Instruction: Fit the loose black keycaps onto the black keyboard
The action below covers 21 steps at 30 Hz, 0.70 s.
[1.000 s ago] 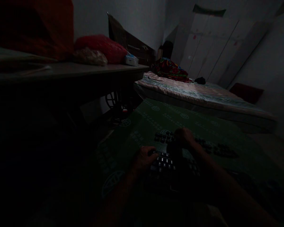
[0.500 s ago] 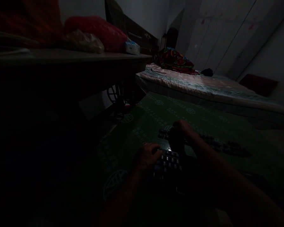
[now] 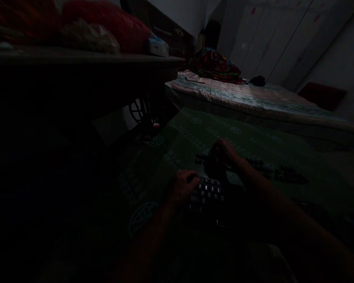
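The room is very dark. A dark keyboard (image 3: 209,191) with pale-lit keycaps lies on a green printed board (image 3: 171,135). My left hand (image 3: 183,184) closes on the keyboard's far left corner, its thumb side over the edge keys. Beyond the keyboard, my right hand (image 3: 225,150) is bent down with curled fingers; whatever is in them is lost in shadow. Small loose black keycaps (image 3: 200,158) lie just left of that hand. More dark pieces, apparently keycaps (image 3: 289,173), are spread to the right of my right forearm.
On the left stands a table (image 3: 106,59) carrying a red plastic bag (image 3: 112,23), a clear bag (image 3: 91,37) and a small pale packet (image 3: 158,47). A wheel (image 3: 138,111) shows beneath it. Behind the board is a bed (image 3: 253,96) with a patterned bundle (image 3: 215,67).
The whole scene sits a little higher in the view as the camera tilts down. Both hands keep nearly the same places relative to the keyboard.
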Motion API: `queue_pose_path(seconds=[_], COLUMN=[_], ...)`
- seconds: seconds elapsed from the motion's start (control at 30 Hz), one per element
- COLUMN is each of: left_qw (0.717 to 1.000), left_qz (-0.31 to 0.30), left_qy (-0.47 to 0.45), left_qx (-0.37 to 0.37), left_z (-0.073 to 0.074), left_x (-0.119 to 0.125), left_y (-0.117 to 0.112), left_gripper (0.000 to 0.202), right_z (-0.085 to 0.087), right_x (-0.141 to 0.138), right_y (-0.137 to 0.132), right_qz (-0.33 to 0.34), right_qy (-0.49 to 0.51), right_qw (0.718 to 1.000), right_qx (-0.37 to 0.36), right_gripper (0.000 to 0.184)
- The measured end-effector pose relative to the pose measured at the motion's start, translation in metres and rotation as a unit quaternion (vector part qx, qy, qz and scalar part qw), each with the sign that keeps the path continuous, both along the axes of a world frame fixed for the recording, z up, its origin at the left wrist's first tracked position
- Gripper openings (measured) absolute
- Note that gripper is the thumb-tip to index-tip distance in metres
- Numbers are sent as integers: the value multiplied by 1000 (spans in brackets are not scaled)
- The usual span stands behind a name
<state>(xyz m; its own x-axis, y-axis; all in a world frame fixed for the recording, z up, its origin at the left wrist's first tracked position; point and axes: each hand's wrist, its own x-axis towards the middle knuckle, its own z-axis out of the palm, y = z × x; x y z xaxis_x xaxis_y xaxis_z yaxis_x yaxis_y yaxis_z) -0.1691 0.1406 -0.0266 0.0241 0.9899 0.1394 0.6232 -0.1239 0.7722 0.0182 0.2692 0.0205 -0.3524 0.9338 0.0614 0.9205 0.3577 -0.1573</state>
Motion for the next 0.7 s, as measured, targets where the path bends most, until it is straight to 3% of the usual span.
queue_pose_path(seconds=[0.1, 0.17, 0.23, 0.43, 0.7], left_qw=[1000, 1000, 1000, 1000, 1000], left_qz=[-3, -4, -1, 6, -1], left_qy=[0, -1, -3, -4, -2], left_qx=[-1, -1, 0, -2, -4], left_z=[0, 1, 1, 0, 3], left_x=[1, 2, 3, 4, 4], left_y=[0, 0, 0, -1, -1], left_gripper=[25, 25, 25, 26, 27], right_z=[-1, -10, -24, -58, -56], right_x=[8, 15, 22, 30, 19], right_y=[-33, -62, -91, -147, -166], right_qz=[55, 145, 210, 204, 227], right_qy=[44, 126, 142, 136, 121], right_qw=[997, 977, 960, 955, 931], right_qx=[34, 92, 119, 170, 258], right_gripper=[19, 16, 12, 15, 23])
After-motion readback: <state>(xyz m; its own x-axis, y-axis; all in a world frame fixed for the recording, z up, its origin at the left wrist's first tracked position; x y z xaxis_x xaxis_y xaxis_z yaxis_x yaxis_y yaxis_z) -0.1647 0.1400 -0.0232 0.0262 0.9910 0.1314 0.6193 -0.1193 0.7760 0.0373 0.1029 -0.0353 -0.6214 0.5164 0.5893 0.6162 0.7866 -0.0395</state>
